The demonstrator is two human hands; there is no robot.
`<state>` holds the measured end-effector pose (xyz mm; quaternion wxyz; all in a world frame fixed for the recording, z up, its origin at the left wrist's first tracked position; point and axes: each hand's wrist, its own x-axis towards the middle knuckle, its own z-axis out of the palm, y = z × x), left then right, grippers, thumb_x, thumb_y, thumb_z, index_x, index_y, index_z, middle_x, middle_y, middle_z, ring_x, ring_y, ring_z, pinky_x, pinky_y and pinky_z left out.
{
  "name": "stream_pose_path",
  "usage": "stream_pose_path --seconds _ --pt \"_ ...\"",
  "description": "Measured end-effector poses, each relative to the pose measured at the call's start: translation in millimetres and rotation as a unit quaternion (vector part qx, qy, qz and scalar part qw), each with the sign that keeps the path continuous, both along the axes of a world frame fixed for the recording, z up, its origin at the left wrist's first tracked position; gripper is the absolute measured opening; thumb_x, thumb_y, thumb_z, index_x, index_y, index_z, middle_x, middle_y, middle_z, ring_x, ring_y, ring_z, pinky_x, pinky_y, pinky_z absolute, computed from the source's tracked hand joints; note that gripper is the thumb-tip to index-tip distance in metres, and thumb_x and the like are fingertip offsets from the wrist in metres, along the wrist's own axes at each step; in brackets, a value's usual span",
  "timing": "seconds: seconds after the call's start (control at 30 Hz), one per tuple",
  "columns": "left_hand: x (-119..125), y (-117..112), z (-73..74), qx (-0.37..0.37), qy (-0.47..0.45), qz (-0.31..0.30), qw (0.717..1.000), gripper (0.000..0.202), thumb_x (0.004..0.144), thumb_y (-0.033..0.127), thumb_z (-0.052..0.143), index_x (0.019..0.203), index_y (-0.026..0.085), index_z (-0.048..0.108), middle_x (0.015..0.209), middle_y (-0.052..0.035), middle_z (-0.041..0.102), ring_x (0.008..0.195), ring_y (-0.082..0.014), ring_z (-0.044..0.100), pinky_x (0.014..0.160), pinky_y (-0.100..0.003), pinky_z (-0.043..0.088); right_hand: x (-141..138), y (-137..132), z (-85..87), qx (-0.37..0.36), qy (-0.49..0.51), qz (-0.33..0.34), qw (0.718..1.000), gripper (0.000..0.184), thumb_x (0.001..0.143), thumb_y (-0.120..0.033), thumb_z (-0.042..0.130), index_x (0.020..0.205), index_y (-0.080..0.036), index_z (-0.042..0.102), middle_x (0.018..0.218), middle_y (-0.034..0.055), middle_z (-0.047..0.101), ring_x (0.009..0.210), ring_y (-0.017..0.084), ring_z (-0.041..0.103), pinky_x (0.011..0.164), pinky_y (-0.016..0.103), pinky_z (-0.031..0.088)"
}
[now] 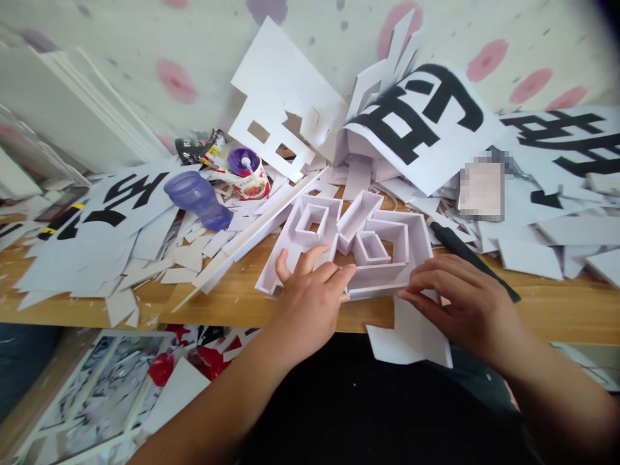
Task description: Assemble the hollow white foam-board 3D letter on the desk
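A white foam-board character shell [378, 279] with upright walls lies at the table's front edge. My left hand [312, 290] grips its front wall, the thumb side low by the wall and the other fingers reaching over the inside. At the shell's front right corner, my right hand [460, 303] has its fingertips pinched together against the wall. Those fingers hide whatever lies between them. Below the right fingers, a loose white board piece [411, 332] sticks out past the table edge. A dark-handled tool [469, 258] lies just beyond my right hand.
White offcuts [188, 255] litter the wooden table [232, 303]. A purple cup [198, 200] and a paper tub [252, 181] stand behind. Printed character sheets [416, 123] and a cut-out board [285, 97] lean at the wall. Below left, a bin [97, 394] holds scraps.
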<state>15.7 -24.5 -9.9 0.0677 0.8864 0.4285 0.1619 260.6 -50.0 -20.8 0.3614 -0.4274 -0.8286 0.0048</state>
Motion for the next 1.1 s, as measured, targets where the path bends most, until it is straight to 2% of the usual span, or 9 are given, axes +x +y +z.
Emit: stream_pose_path --seconds 0.13,0.37,0.5,0.7,1.1 --pt "0 -1 1.1 -0.005 0.0 0.003 1.0 0.038 0.09 0.009 0.058 0.124 0.026 0.057 0.102 -0.0042 0.073 0.135 -0.0323 0.043 0.109 -0.068 0.004 4 0 -0.4 0.021 -0.007 0.007 1.0 0.013 0.086 -0.013 0.068 0.092 -0.021 0.06 0.082 0.0031 0.068 0.078 0.021 0.063 0.076 0.037 0.05" --pt "0 -1 -1.3 0.007 -0.004 0.001 1.0 0.04 0.088 0.006 0.059 0.122 0.026 0.058 0.102 -0.0045 0.073 0.134 -0.0311 0.044 0.109 -0.067 0.004 16 1 -3.7 0.032 -0.015 -0.034 0.999 0.017 0.086 -0.01 0.065 0.099 -0.021 0.065 0.091 0.0057 0.071 0.083 0.022 0.065 0.079 0.038 0.051" --pt "0 -1 0.2 0.006 0.0 0.003 1.0 0.042 0.086 0.005 0.059 0.123 0.026 0.058 0.103 -0.0044 0.073 0.134 -0.0314 0.045 0.109 -0.067 0.004 21 2 -6.6 0.038 -0.014 -0.037 0.999 0.017 0.085 -0.01 0.067 0.099 -0.019 0.066 0.092 0.0066 0.071 0.083 0.022 0.064 0.076 0.037 0.051" --pt "0 -1 3.8 0.007 0.013 0.002 1.0 0.042 0.087 0.005 0.059 0.123 0.026 0.059 0.109 -0.0044 0.073 0.135 -0.031 0.044 0.109 -0.068 0.006 19 1 -6.7 0.028 -0.033 -0.003 0.999 0.014 0.086 -0.013 0.068 0.098 -0.02 0.068 0.094 0.0064 0.072 0.085 0.022 0.063 0.079 0.038 0.05" --pt "1 1 4.7 0.013 0.016 0.005 1.0 0.039 0.088 0.008 0.059 0.122 0.026 0.062 0.106 -0.0053 0.073 0.132 -0.0345 0.048 0.109 -0.07 0.008 19 -2 -2.7 0.016 -0.043 0.003 0.999 0.01 0.088 -0.013 0.065 0.096 -0.019 0.068 0.095 0.0061 0.07 0.084 0.02 0.059 0.078 0.037 0.047"
